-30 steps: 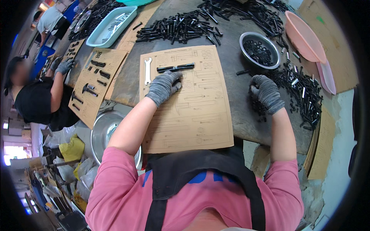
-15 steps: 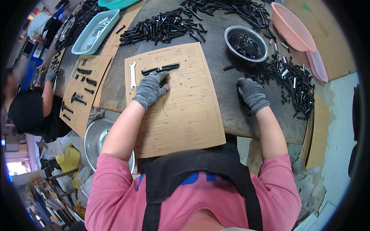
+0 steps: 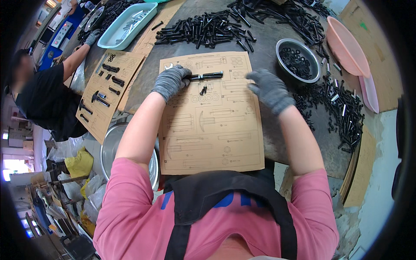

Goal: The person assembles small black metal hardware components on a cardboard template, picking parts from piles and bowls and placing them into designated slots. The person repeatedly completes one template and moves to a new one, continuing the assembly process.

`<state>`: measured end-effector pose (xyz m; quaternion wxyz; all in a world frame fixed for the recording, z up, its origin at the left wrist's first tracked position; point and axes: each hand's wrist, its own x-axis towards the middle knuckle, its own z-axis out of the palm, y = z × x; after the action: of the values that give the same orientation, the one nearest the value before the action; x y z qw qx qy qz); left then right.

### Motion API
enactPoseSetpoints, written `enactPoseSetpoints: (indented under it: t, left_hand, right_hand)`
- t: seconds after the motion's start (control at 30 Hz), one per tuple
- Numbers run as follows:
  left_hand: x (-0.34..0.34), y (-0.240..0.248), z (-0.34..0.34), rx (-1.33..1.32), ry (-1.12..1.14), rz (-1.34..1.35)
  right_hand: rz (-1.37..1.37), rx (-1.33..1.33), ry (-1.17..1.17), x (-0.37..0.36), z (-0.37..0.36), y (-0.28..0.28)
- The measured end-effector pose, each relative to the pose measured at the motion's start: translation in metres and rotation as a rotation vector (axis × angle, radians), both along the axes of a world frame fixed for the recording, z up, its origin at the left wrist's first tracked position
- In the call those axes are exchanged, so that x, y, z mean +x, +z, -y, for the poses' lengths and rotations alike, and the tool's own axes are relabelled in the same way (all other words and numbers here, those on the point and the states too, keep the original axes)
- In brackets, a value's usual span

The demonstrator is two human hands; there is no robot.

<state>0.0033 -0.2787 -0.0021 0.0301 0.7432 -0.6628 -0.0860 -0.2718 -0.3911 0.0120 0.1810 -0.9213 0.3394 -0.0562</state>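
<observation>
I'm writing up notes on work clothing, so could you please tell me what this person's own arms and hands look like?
The left hand and the right hand each wear a grey knitted work glove that ends at the wrist. The forearms are uncovered. Short pink sleeves cover the upper arms, and a black apron strap crosses the pink shirt. No watch, band or marking shows.

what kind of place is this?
Probably a workshop bench for sorting hardware into kits. Heaps of black bolts cover the table, a metal bowl holds small black rings, and the left hand rests on a printed cardboard template.
</observation>
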Motion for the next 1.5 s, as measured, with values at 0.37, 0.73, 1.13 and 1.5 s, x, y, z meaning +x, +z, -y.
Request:
enactPoseSetpoints:
  t: [0.37, 0.73, 1.13, 1.5]
  left_hand:
    - [0.006, -0.018, 0.000, -0.128, 0.016, -0.092]
    - [0.008, -0.016, 0.001, -0.128, 0.003, -0.117]
    - [-0.004, -0.002, -0.010, -0.253, 0.126, -0.214]
    - [-0.049, -0.014, -0.008, -0.039, -0.008, -0.316]
  right_hand:
    - [-0.101, 0.141, 0.049, 0.106, 0.001, -0.028]
    - [-0.089, 0.102, 0.052, 0.107, 0.000, -0.031]
    - [0.264, -0.001, 0.080, 0.053, 0.014, -0.026]
    - [-0.017, -0.063, -0.101, -0.116, 0.024, 0.006]
